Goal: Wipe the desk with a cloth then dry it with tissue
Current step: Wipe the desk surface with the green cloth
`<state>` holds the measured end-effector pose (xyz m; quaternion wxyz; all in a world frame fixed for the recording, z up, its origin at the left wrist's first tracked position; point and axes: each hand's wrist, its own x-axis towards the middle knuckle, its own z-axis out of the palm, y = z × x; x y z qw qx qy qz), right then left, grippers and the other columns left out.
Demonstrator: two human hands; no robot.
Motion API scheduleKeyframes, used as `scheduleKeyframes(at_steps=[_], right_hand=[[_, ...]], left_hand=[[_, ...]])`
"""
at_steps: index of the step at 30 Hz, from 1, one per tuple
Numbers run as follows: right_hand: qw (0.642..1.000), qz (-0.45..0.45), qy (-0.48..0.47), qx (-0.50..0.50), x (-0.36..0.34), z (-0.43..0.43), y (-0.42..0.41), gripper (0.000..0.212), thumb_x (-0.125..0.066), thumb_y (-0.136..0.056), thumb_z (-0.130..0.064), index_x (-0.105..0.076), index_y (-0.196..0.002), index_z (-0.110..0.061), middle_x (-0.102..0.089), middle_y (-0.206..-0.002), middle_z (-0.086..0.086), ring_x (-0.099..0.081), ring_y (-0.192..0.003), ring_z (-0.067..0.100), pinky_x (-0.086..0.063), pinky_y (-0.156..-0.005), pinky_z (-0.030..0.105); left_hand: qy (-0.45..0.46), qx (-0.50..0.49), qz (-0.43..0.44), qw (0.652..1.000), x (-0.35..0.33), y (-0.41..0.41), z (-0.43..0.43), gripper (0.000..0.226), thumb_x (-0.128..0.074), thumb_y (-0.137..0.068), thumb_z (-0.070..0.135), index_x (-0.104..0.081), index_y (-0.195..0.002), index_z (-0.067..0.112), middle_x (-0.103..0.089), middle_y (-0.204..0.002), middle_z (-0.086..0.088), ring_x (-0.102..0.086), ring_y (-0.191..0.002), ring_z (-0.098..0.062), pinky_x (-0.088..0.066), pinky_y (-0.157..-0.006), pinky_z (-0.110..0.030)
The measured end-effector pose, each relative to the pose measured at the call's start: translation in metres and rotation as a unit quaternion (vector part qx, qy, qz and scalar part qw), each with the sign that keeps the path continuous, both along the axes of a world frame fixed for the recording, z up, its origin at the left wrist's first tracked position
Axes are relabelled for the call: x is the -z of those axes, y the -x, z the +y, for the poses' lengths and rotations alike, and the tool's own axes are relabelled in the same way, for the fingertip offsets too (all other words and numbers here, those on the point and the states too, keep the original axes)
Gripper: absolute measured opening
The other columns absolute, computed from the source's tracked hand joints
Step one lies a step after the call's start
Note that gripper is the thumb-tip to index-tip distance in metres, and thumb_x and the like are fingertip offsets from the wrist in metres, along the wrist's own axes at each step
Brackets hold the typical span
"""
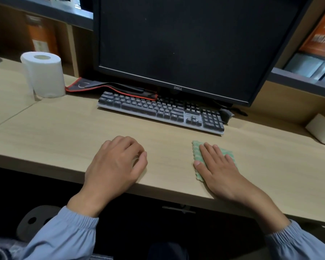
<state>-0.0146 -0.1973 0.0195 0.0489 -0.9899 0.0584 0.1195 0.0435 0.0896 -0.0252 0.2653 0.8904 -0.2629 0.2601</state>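
Note:
A small green cloth (196, 152) lies flat on the light wooden desk (64, 132), near its front edge. My right hand (217, 166) presses down on the cloth with straight, spread fingers and covers most of it. My left hand (114, 162) rests on the desk to the left, its fingers loosely curled and holding nothing. A white tissue roll (44, 74) stands upright at the back left of the desk, far from both hands.
A dark keyboard (158, 111) and a black monitor (186, 44) stand behind the hands. A folded black and red mat (111, 88) lies by the roll. A mouse (225, 115) sits right of the keyboard, a white box (322, 128) at the far right.

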Motion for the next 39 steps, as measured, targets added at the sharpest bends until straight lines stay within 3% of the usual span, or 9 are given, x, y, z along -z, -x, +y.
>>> scheduleKeyframes(at_steps=[4, 10, 16, 23, 29, 39], right_hand=[[1.000, 0.015, 0.003, -0.021, -0.003, 0.041, -0.022, 0.069, -0.005, -0.107, -0.057, 0.021, -0.162, -0.025, 0.032, -0.167, -0.006, 0.032, -0.152, 0.016, 0.015, -0.126, 0.043], [0.994, 0.029, -0.007, -0.106, 0.000, 0.158, -0.070, 0.071, -0.004, -0.107, -0.057, 0.021, -0.162, -0.020, 0.033, -0.167, -0.002, 0.034, -0.152, 0.023, 0.015, -0.126, 0.051], [0.988, 0.035, -0.027, -0.149, 0.002, 0.263, -0.113, 0.072, -0.006, -0.107, -0.055, 0.020, -0.162, -0.017, 0.032, -0.168, 0.002, 0.035, -0.152, 0.029, 0.017, -0.124, 0.056], [0.982, 0.036, -0.049, -0.179, -0.001, 0.351, -0.149, 0.073, -0.011, -0.108, -0.054, 0.016, -0.163, -0.015, 0.029, -0.169, 0.005, 0.033, -0.153, 0.033, 0.018, -0.122, 0.058], [0.981, 0.045, -0.063, -0.180, -0.004, 0.378, -0.175, 0.074, -0.013, -0.108, -0.055, 0.015, -0.164, -0.016, 0.028, -0.170, 0.004, 0.031, -0.154, 0.032, 0.018, -0.123, 0.057], [0.987, 0.006, -0.076, -0.141, -0.003, 0.372, -0.185, 0.074, -0.012, -0.107, -0.057, 0.009, -0.166, -0.017, 0.020, -0.173, 0.004, 0.023, -0.157, 0.030, 0.014, -0.125, 0.055]], left_hand=[[0.040, 0.006, -0.038, 0.998, -0.002, 0.004, 0.013, 0.017, -0.057, -0.098, 0.025, -0.068, -0.089, 0.017, -0.062, -0.089, 0.007, -0.058, -0.086, -0.019, -0.048, -0.077, -0.041], [0.032, -0.097, -0.075, 0.992, 0.002, 0.007, 0.069, 0.012, -0.062, -0.095, 0.022, -0.068, -0.086, 0.017, -0.062, -0.086, 0.005, -0.060, -0.084, -0.022, -0.045, -0.077, -0.040], [0.052, -0.216, -0.027, 0.975, 0.010, 0.002, 0.137, 0.018, -0.058, -0.095, 0.029, -0.065, -0.082, 0.019, -0.063, -0.089, 0.005, -0.059, -0.091, -0.021, -0.040, -0.084, -0.037], [0.087, -0.244, -0.060, 0.964, 0.020, -0.009, 0.176, 0.017, -0.059, -0.097, 0.019, -0.065, -0.084, 0.010, -0.060, -0.088, -0.003, -0.055, -0.085, -0.027, -0.046, -0.085, -0.041], [0.122, -0.246, -0.062, 0.960, 0.020, -0.010, 0.188, 0.016, -0.061, -0.095, 0.020, -0.065, -0.084, 0.009, -0.059, -0.089, -0.001, -0.053, -0.089, -0.023, -0.038, -0.090, -0.024], [0.104, -0.231, -0.052, 0.966, 0.018, -0.010, 0.183, 0.016, -0.059, -0.095, 0.022, -0.063, -0.081, 0.015, -0.057, -0.088, 0.004, -0.054, -0.087, -0.022, -0.046, -0.086, -0.037]])
